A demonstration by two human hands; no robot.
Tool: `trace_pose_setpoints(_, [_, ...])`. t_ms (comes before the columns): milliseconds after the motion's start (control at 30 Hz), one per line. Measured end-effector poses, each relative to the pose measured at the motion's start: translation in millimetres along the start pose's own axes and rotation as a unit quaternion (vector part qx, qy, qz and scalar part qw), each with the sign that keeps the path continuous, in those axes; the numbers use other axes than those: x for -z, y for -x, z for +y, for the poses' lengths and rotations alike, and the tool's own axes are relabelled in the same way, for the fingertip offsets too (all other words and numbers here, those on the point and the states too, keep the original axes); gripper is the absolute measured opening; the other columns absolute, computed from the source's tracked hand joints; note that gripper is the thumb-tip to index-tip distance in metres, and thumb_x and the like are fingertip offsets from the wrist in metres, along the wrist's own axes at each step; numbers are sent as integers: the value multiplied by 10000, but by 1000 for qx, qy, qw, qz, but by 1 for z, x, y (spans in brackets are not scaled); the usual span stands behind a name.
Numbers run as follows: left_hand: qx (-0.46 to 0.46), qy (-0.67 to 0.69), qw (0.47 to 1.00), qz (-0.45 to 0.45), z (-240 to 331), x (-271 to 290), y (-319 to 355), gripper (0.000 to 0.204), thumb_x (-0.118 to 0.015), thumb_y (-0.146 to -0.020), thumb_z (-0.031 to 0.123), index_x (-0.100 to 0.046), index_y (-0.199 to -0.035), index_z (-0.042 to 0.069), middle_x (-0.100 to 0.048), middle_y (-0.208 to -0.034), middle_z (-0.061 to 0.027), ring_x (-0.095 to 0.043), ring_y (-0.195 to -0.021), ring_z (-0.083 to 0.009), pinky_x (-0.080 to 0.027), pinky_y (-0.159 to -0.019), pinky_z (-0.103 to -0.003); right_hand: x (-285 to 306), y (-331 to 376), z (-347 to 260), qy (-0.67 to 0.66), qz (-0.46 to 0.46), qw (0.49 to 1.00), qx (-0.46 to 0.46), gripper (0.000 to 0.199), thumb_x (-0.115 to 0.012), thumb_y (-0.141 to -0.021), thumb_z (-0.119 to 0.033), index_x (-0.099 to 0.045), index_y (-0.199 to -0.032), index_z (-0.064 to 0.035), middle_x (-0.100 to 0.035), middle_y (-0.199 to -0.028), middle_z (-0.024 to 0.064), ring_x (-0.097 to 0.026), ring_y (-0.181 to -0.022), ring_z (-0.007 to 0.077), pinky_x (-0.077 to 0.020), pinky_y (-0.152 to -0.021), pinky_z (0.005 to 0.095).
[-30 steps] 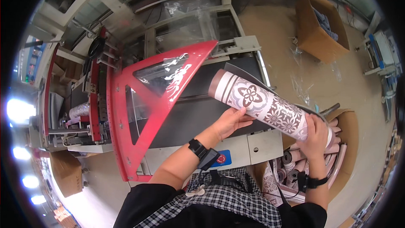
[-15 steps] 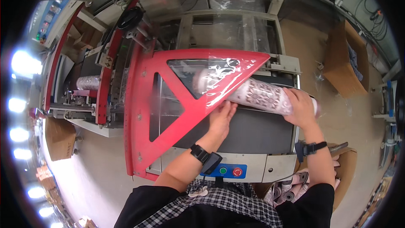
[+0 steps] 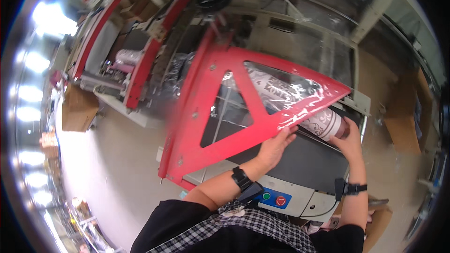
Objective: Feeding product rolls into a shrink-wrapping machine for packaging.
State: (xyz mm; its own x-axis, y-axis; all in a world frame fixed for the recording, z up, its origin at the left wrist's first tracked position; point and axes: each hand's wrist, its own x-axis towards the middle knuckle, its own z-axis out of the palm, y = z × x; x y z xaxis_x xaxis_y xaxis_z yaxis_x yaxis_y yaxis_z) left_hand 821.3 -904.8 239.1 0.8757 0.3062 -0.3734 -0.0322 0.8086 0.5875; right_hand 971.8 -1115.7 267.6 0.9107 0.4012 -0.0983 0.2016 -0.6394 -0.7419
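Observation:
A pale roll with a dark floral pattern (image 3: 323, 124) lies slanting through a red triangular frame (image 3: 229, 141). Most of its length is beneath shiny clear film (image 3: 300, 96) at the frame; the near right end sticks out. My right hand (image 3: 348, 141) grips that end, thumb on the near side and fingers curled round the far side. At the frame's slanted edge, by the film, is my left hand (image 3: 275, 149), its fingers stretched out. Whether those fingertips touch the film or the roll I cannot tell. Below both hands lies the dark machine bed (image 3: 300, 161).
A blue panel with green and red buttons (image 3: 273, 198) is on the machine's near side. Cardboard boxes stand left (image 3: 78, 107) and right (image 3: 403, 124), another box of rolls (image 3: 378, 225) near my right arm. Another wrapped roll (image 3: 129, 57) lies on the red-railed machine at left.
The roll has slid leftward, deeper under the film and frame, pushed by my right hand at its end. My left hand stays by the frame's edge. The whole view has swung and tilted.

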Motion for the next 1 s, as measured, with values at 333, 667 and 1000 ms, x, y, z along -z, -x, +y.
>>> trace_pose_setpoints(333, [49,79,996,-10,6,-6,2,298,-484,-938,288,-484,-1144,73,-516,-1206,-87,-486,-1157,-218,-407,-958,-337,-79,-6,-29,-343,-5,938,-54,583,-648,-727,73,-360,-1233,48,-516,-1141,178,-566,-1007,214,-499,-839,297])
trace_pose_setpoints(667, [41,70,996,28,6,-1,13,296,-459,-950,251,-472,-1160,42,-548,-1156,-110,-522,-1116,-224,-435,-928,-326,-105,18,-33,-358,-80,929,-50,405,-563,-826,40,-443,-1213,49,-562,-1100,125,-565,-1013,177,-468,-858,270])
trace_pose_setpoints(1000, [91,-126,986,-51,0,10,15,531,-480,-930,302,-295,-1375,78,-405,-1335,-140,-422,-1211,-262,-359,-1014,-355,-3,236,146,-116,303,913,-249,177,-598,-840,-104,-616,-991,-15,-618,-812,43,-554,-727,88,-466,-663,234])
